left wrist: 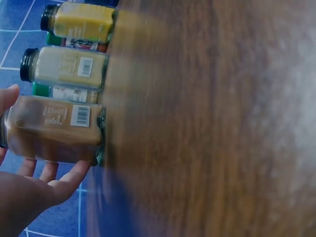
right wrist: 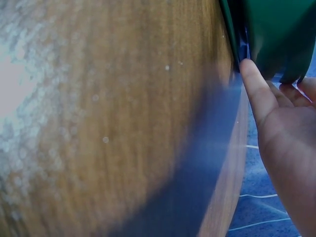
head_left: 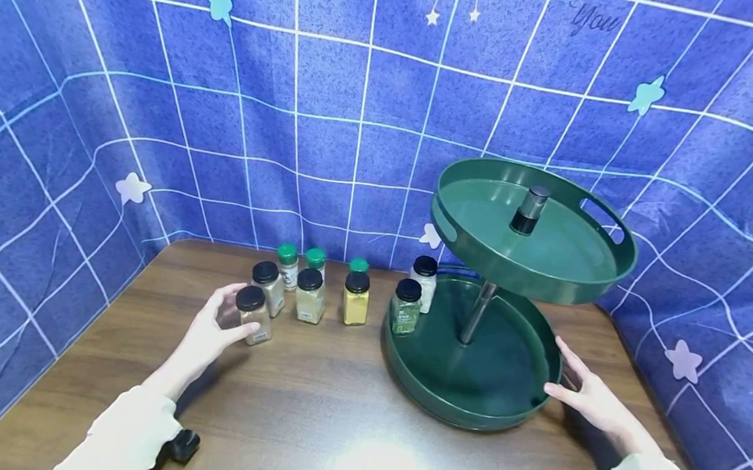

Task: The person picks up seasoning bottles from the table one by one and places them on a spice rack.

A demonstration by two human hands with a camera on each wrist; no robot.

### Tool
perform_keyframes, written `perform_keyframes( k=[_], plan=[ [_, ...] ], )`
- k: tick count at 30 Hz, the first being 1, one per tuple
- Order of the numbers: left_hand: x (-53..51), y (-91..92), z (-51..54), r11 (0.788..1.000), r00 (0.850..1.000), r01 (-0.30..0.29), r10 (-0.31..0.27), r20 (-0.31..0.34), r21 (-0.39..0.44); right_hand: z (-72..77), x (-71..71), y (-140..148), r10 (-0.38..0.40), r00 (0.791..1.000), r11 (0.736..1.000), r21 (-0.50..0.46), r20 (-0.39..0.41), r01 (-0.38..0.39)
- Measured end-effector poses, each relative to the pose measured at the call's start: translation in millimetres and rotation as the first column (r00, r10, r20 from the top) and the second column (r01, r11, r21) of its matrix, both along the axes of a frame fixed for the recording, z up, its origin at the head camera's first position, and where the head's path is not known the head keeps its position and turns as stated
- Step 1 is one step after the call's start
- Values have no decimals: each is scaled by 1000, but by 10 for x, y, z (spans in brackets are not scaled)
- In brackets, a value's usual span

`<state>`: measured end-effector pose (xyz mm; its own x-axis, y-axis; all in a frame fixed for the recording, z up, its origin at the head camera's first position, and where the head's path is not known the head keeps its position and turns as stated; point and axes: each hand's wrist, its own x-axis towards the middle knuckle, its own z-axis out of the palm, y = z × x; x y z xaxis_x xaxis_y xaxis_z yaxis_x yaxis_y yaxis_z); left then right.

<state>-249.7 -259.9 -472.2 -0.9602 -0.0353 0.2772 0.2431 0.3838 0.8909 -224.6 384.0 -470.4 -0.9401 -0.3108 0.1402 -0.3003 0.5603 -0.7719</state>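
Note:
In the head view my left hand (head_left: 210,329) holds a black-capped spice jar (head_left: 254,315) of light brown powder, thumb across its near side and fingers on the far side. The left wrist view shows this brown spice jar (left wrist: 54,128) close up, with a barcode label. My right hand (head_left: 587,399) touches the outer rim of the lower tray of a dark green two-tier turntable rack (head_left: 468,415), fingers mostly straight. Close to the rack's wall, a fingertip of the right hand (right wrist: 291,133) shows in the right wrist view.
A grey-beige jar (head_left: 269,285), a pale jar (head_left: 309,300), a yellow jar (head_left: 355,304) and several green-capped jars (head_left: 287,264) stand behind. On the lower tray sit a green-labelled jar (head_left: 405,312) and a white jar (head_left: 423,280). The upper tray (head_left: 547,280) overhangs the lower one.

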Motion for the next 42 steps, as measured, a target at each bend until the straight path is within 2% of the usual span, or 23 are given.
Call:
perform_keyframes(
  k=[4, 7, 11, 15, 19, 24, 28, 31, 37, 42],
  plan=[
    [-37, -3, -26, 999, 1000, 29, -29, -9, 37, 3, 0, 5, 4, 1000, 1000, 1, -19, -4],
    [-38, 3, -13, 998, 1000, 30, -30, 4, 47, 6, 1, 9, 0, 1000, 1000, 5, -24, 0],
    [13, 39, 80, 999, 999, 20, -21, 25, 46, 6, 5, 4, -4, 1000, 1000, 2, -18, 4],
    [86, 89, 199, 1000, 999, 7, -7, 32, 8, 3, 5, 4, -2, 1000, 1000, 0, -11, 2],
    [116, 114, 248, 1000, 1000, 5, -5, 20, -3, 6, -3, 8, -7, 1000, 1000, 9, -7, 7],
    [76, 87, 179, 1000, 1000, -3, 3, 16, -8, 16, -19, 4, -13, 1000, 999, 31, -3, 13],
    [-19, 8, 1, 1000, 1000, -5, 5, 17, 3, 17, -34, 0, -12, 1000, 999, 36, 5, 12],
    [-68, -36, -94, 1000, 1000, -2, 1, 11, 12, 18, -34, 3, -8, 1000, 999, 32, 7, 8],
    [-73, -35, -69, 1000, 1000, 10, -10, 29, 5, 17, -7, 3, 6, 1000, 1000, -2, 1, -6],
    [-64, -27, -25, 1000, 998, 3, -2, 58, -4, 8, -6, -4, -1, 1000, 1000, 10, 6, 1]
  ],
)
